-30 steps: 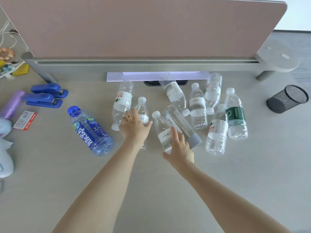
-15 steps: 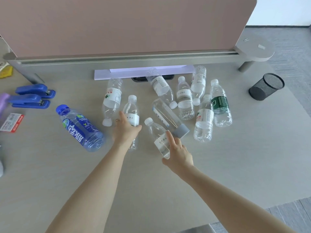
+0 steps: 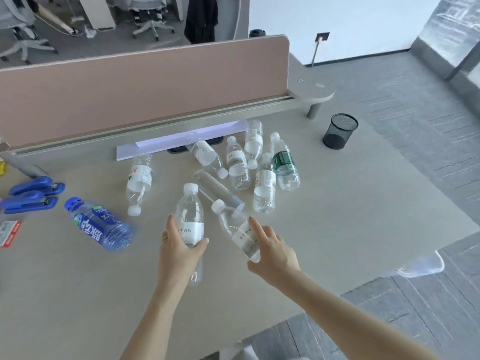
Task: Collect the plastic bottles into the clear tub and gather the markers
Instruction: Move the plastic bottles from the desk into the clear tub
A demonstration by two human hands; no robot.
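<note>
My left hand (image 3: 179, 252) grips a clear white-capped bottle (image 3: 189, 216) round its white label, cap pointing away from me. My right hand (image 3: 272, 252) grips a second clear white-capped bottle (image 3: 237, 229), tilted with its cap up-left. Several more clear bottles lie on the desk beyond: a cluster (image 3: 237, 165) including a green-labelled one (image 3: 284, 162), a grey-capped one (image 3: 217, 189) and a red-labelled one (image 3: 139, 179). A big blue bottle (image 3: 100, 226) lies to the left. A corner of the clear tub (image 3: 420, 266) shows past the desk's right edge. No markers are visible.
Two blue staplers (image 3: 32, 194) and a red-white packet (image 3: 9, 232) sit at the left. A black mesh cup (image 3: 339, 131) stands at the back right. A pink partition (image 3: 130, 92) closes the desk's far side. The desk edge (image 3: 363, 284) runs near my right arm.
Both hands have closed round a bottle each and drawn them toward me, off the pile. The view swung up and right, revealing the floor and the tub corner.
</note>
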